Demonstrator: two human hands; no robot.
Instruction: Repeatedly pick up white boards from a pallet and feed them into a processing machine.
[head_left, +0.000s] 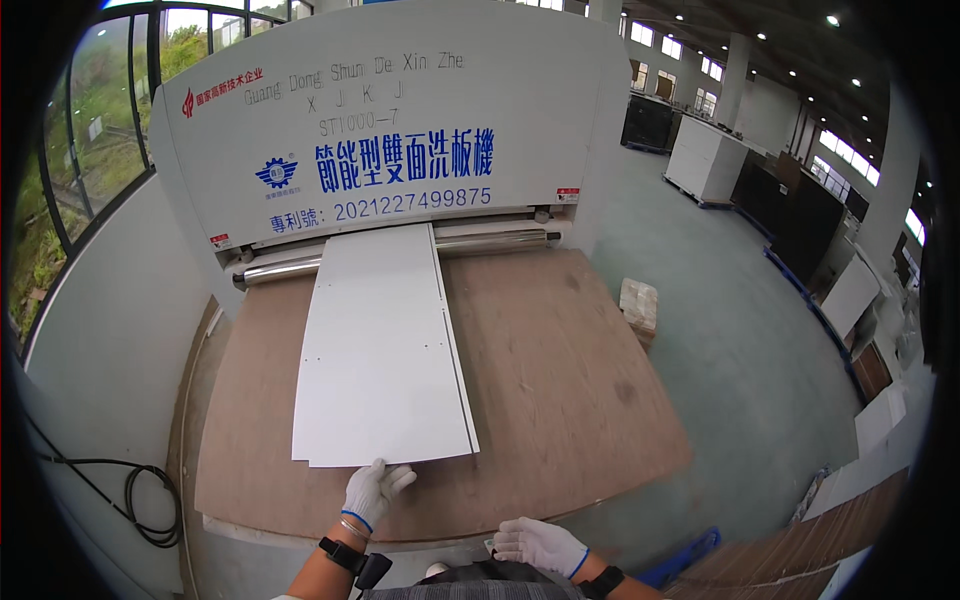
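A long white panel (385, 350) with small drilled holes lies on the brown board table (560, 370), its far end under the machine's front roller. A second white edge shows along its right side and near left corner, so another panel appears to lie beneath. My left hand (372, 493), in a white glove, is at the panel's near edge with its fingertips against it and its fingers apart. Off the table's near edge, my gloved right hand (540, 548) hovers in front of my body, its fingers loosely bent and nothing plainly held.
A large white machine (390, 100) with a shiny metal roller (500, 240) stands at the table's far side. Black cable (150, 505) loops at the left wall. Right of the table sits a wrapped block (638, 305). Stacked sheets (790, 540) and a blue pallet piece (685, 560) lie near right.
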